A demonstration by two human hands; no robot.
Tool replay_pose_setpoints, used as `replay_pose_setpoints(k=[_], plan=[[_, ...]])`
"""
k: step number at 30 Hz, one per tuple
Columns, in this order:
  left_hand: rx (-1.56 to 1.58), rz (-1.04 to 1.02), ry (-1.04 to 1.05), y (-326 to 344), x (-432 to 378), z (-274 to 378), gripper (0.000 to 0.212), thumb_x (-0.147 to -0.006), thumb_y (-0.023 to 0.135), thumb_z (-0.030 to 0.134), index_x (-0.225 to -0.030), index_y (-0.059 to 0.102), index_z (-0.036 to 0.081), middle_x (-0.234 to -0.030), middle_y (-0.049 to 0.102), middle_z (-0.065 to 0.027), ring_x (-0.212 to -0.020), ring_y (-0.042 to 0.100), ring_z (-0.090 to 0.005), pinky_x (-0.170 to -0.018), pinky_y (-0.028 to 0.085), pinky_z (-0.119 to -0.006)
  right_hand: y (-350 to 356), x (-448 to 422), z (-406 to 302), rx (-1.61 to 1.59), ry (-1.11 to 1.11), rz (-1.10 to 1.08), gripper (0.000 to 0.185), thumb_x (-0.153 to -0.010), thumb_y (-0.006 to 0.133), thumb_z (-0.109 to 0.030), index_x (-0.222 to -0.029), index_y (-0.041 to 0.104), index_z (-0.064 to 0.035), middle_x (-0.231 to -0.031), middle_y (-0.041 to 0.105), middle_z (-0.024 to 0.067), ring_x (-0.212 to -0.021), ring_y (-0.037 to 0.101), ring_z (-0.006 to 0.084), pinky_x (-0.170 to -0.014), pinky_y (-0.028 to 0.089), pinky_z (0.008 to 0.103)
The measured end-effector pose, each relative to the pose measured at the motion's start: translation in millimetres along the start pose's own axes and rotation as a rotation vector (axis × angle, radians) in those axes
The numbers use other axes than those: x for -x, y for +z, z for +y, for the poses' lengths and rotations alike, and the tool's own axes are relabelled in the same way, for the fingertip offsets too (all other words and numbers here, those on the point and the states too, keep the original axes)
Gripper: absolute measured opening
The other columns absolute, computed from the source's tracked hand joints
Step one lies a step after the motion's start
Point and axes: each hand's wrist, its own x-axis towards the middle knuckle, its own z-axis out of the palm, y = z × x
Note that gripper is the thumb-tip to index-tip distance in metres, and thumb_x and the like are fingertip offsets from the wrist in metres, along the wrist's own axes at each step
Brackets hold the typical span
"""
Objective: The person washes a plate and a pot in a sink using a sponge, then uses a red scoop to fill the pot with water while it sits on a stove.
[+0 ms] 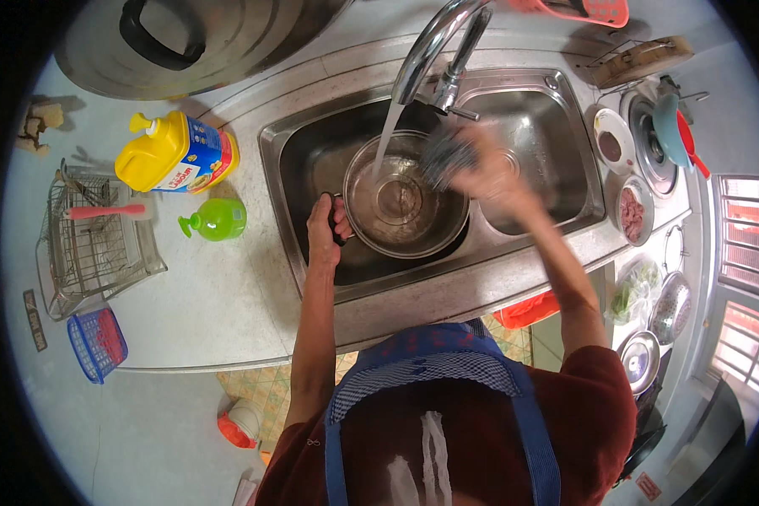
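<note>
In the left basin [300, 167] of a steel double sink sits a metal pot [379, 231]. My left hand [321, 228] grips its black side handle [338, 218]. From the curved chrome faucet [417, 66], a stream of water [387, 136] runs into the pot, where some water lies. My right hand [490, 167], blurred by motion, holds a dark scouring pad [446, 155] above the pot's right rim, near the divider. Behind that hand is the right basin [547, 142].
Left of the sink stand a yellow detergent jug [177, 152], a green pump bottle [218, 219] and a wire dish rack [101, 234]. A large lid [240, 38] leans at the back. To the right are a bowl of raw meat [634, 212], bagged greens [635, 288] and a colander [672, 307].
</note>
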Motion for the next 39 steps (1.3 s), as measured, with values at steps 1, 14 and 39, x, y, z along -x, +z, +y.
replay_pose_setpoints(k=[1,14,39], plan=[[-0.007,0.004,-0.001,0,1,0,0.026,-0.089,0.048,0.031,-0.080,0.050,0.007,-0.059,0.041,0.0022,-0.046,0.034,-0.0066,-0.040,0.027,-0.022,47,10,7,-0.011,0.029,-0.278,0.060,-0.062,0.067,-0.033,-0.109,0.044,-0.0020,-0.101,0.051,0.0207,-0.093,0.053,0.0360,-0.079,0.045,0.0396],[-0.019,0.132,0.066,18,20,-6,0.024,-0.088,0.050,0.030,-0.077,0.047,0.009,-0.053,0.036,0.0049,-0.037,0.029,-0.0045,-0.033,0.024,-0.021,182,34,55,0.509,0.099,-0.635,0.050,-0.071,0.062,-0.016,-0.118,0.044,-0.0162,-0.113,0.047,0.0116,-0.094,0.053,0.0331,-0.077,0.045,0.0442],[0.071,0.149,0.026,12,22,-22,0.025,-0.087,0.048,0.031,-0.074,0.045,0.010,-0.052,0.034,0.0048,-0.037,0.029,-0.0057,-0.035,0.026,-0.023,255,54,65,-0.390,-0.029,-0.778,0.043,-0.079,0.054,-0.033,-0.116,0.050,-0.0104,-0.121,0.048,0.0160,-0.105,0.050,0.0350,-0.086,0.043,0.0427]])
